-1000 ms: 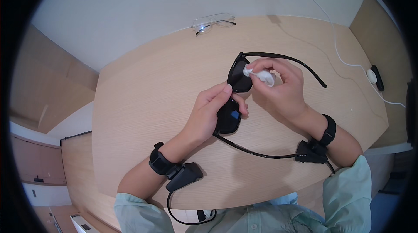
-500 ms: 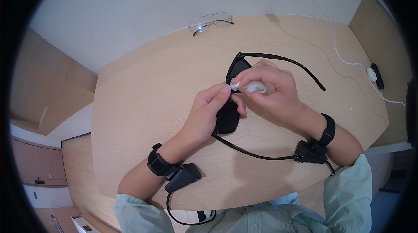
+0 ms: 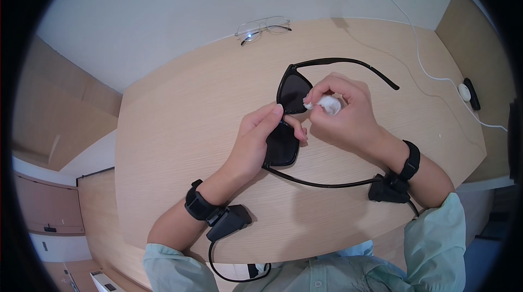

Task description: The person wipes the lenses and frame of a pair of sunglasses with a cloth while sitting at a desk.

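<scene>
Black sunglasses (image 3: 294,93) with dark lenses are held above the table, both temples unfolded toward the right. My left hand (image 3: 259,134) grips them by the bridge, the thumb on the near side and fingers curled around behind. A crumpled white wipe or tissue (image 3: 330,105) is pinched in my right hand (image 3: 348,109), part of it sticking out past the fingertips. Those fingertips sit just right of the upper lens, close to its edge; whether the wipe touches the lens, I cannot tell.
Thin-framed clear eyeglasses (image 3: 263,27) lie at the table's far edge by the wall. A white cable (image 3: 418,55) runs from a wall plug down the right side, near a small round white object (image 3: 464,92) and a black bar (image 3: 472,94). Black straps with modules (image 3: 389,188) sit on both wrists.
My right hand has drawn the wipe slightly right, off the upper lens, which now shows more fully. The sunglasses have tilted a little, their upper temple shifting left and up.
</scene>
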`<action>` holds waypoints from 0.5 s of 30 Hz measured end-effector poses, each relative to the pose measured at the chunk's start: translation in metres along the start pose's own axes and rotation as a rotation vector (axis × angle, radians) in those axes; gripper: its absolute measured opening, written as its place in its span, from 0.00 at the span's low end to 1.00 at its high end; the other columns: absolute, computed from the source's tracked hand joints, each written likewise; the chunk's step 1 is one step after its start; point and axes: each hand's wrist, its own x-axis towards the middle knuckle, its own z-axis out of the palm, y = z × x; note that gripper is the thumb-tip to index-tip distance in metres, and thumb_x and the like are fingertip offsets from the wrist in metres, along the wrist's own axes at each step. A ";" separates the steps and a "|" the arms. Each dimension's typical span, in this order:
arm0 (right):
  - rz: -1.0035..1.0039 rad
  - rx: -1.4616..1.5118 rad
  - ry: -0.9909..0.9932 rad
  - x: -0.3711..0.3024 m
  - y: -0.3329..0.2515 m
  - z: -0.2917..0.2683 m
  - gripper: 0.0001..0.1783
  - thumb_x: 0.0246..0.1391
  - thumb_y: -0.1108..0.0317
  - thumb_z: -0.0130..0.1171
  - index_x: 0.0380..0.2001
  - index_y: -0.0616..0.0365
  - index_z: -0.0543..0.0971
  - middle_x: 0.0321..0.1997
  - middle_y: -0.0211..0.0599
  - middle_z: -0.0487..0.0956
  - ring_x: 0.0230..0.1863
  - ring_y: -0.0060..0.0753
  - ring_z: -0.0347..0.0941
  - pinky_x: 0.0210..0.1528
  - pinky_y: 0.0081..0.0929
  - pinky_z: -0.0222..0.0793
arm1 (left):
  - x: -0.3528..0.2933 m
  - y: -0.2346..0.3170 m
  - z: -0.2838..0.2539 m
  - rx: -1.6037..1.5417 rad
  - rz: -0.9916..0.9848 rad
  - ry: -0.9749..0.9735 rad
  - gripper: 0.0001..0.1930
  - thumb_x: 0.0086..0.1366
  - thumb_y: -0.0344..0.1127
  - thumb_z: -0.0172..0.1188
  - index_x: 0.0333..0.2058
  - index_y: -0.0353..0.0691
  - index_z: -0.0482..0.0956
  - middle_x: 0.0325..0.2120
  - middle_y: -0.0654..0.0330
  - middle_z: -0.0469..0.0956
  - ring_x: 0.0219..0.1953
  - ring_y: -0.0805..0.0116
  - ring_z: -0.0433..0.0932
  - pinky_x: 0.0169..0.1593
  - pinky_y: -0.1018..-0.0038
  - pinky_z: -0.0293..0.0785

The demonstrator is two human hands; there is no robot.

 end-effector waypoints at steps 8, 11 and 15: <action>0.125 0.487 0.296 0.003 0.003 0.011 0.06 0.57 0.81 0.61 0.37 0.60 0.82 0.39 0.34 0.86 0.43 0.25 0.80 0.44 0.25 0.76 | 0.000 0.001 -0.002 -0.007 -0.018 -0.021 0.22 0.83 0.44 0.42 0.52 0.26 0.75 0.33 0.48 0.83 0.46 0.53 0.84 0.56 0.59 0.79; 0.005 0.335 0.192 0.003 0.006 0.010 0.06 0.58 0.80 0.63 0.37 0.58 0.83 0.41 0.33 0.86 0.46 0.27 0.80 0.45 0.26 0.77 | -0.001 0.003 0.000 -0.029 -0.039 -0.033 0.22 0.83 0.43 0.42 0.51 0.26 0.75 0.33 0.48 0.83 0.46 0.54 0.84 0.56 0.59 0.79; -0.182 0.073 0.027 0.005 0.004 0.005 0.09 0.50 0.80 0.65 0.35 0.56 0.84 0.43 0.32 0.87 0.41 0.32 0.79 0.43 0.29 0.78 | 0.000 0.002 0.000 0.041 -0.026 -0.075 0.22 0.83 0.44 0.43 0.49 0.27 0.76 0.34 0.49 0.84 0.44 0.57 0.84 0.56 0.60 0.79</action>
